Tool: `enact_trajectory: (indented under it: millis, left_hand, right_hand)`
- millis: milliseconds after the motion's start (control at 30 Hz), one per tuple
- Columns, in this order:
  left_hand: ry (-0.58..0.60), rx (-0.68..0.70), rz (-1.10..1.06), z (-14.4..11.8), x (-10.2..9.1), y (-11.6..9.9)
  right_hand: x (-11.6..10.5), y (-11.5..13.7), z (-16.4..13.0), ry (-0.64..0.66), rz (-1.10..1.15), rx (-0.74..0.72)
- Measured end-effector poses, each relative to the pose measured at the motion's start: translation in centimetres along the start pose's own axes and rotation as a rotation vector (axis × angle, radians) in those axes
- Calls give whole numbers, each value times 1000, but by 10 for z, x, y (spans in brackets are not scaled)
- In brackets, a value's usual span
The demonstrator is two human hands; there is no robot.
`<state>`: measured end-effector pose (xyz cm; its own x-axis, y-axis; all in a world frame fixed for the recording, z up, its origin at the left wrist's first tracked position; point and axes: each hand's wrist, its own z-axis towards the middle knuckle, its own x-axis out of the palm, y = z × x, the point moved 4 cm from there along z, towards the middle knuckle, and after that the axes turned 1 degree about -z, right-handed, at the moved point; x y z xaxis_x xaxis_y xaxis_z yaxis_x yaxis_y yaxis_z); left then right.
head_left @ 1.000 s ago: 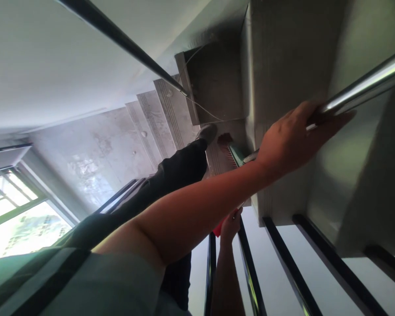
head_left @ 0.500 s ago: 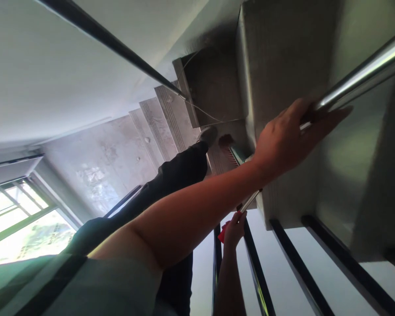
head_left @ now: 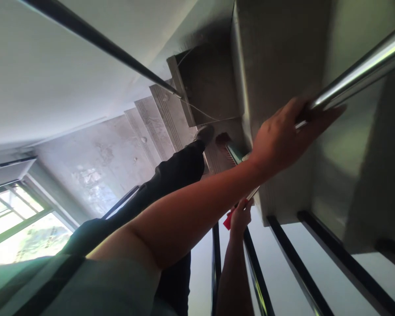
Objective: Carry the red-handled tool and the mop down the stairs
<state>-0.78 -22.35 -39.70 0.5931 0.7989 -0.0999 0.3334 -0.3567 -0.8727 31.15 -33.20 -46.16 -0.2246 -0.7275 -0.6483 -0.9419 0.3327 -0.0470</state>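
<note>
A shiny metal pole (head_left: 358,74) slants in from the upper right, and my left hand (head_left: 276,136) is wrapped round it. My left forearm crosses the middle of the view. Below it, my right hand (head_left: 242,217) is closed on a thin metal rod (head_left: 253,192), with a red piece (head_left: 228,220) showing beside the fingers. Whether rod and pole are one handle is hidden behind my forearm. A broom head (head_left: 233,152), green with reddish bristles, rests on a stair step beside my shoe (head_left: 204,134); its joint to a handle is covered by my left wrist.
Beside the broom stands a dark dustpan-like box (head_left: 210,87) with a wire; a dark pole (head_left: 118,52) rises from its edge. Concrete steps (head_left: 166,116) descend left to a landing (head_left: 95,162). Black balusters (head_left: 299,263) line the lower right. A window (head_left: 16,215) is at left.
The whole view has shifted slightly left. My right hand has moved a little up and to the right with the rod. My left hand keeps its hold on the pole.
</note>
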Motion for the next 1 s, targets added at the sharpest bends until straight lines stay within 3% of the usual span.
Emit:
enact_trajectory:
  millis: [333,700,1000]
  left_hand:
    - [-91,104,-179,3,1,1]
    - [-84,47,-143,5,3,-4]
    - [-57,30,-128,5,5,-4]
  right_hand:
    - [-11,14,-47,110,70,167]
    - [-20,-1,-38,117,52,139]
    - [-31,6,-35,139,45,125]
